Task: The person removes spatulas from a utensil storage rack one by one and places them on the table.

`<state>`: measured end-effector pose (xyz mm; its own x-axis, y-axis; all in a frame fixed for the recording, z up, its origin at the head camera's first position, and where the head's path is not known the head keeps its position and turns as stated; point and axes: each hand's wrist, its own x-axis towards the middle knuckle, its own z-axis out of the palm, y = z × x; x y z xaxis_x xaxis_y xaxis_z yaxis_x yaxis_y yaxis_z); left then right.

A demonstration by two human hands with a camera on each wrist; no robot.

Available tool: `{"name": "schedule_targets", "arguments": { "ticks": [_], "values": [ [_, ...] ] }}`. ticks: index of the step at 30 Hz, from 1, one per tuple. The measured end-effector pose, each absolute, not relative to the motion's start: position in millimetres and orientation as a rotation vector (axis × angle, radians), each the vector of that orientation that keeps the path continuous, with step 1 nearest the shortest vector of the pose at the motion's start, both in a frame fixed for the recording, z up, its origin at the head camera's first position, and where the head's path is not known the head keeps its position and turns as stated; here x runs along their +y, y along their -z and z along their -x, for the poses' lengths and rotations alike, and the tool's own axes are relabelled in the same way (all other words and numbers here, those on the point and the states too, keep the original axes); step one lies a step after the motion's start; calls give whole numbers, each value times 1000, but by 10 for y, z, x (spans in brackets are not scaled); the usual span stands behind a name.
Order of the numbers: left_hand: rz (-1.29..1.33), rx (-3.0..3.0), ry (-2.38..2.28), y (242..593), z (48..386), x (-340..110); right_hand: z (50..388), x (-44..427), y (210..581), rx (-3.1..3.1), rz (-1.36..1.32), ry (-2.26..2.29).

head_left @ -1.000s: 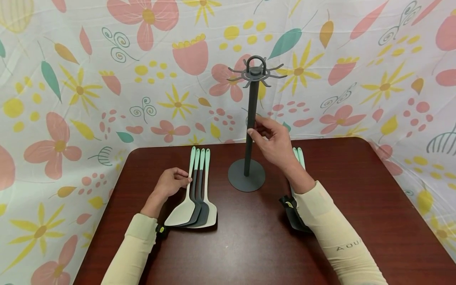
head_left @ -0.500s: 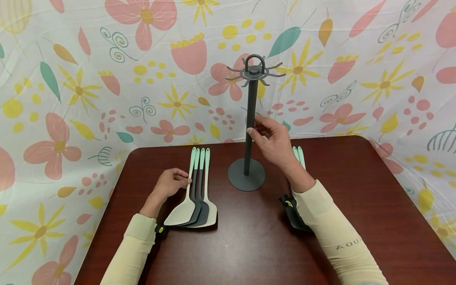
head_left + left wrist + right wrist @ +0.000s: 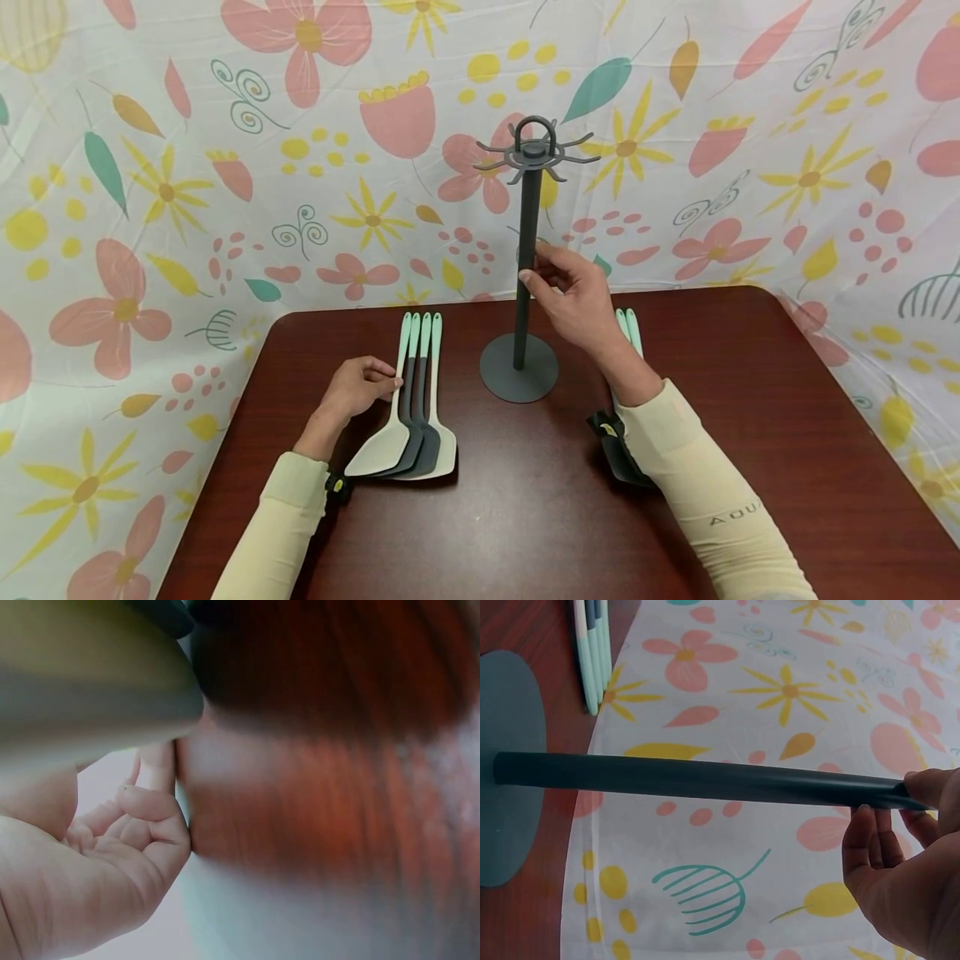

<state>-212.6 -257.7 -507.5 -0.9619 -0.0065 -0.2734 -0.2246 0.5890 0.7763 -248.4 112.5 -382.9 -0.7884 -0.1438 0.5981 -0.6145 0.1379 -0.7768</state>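
Note:
A dark grey utensil stand (image 3: 528, 225), with a round base and a ring of hooks on top, stands upright at the back of the table. My right hand (image 3: 576, 296) holds its pole about mid-height between thumb and fingers; the right wrist view shows the same grip on the pole (image 3: 705, 777). To the left lie several mint-tipped spatulas side by side, white ones outside and grey ones between. My left hand (image 3: 362, 387) pinches the handle of the leftmost white spatula (image 3: 384, 450). Its pale head (image 3: 90, 697) is blurred in the left wrist view, above the curled fingers (image 3: 150, 810).
More mint-tipped utensils (image 3: 634, 332) with dark heads (image 3: 624, 463) lie right of the stand, partly hidden under my right forearm. The brown table (image 3: 510, 517) ends at a flower-printed cloth (image 3: 300, 183) hanging behind it.

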Motion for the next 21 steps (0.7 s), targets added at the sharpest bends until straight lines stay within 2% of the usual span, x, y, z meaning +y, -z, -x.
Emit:
{"name": "schedule_targets", "arguments": {
  "ticks": [21],
  "values": [
    [72,2613,-1261,5096,2071,-2676,2435,1195,3764,-2194,-677,-1694]
  ]
}}
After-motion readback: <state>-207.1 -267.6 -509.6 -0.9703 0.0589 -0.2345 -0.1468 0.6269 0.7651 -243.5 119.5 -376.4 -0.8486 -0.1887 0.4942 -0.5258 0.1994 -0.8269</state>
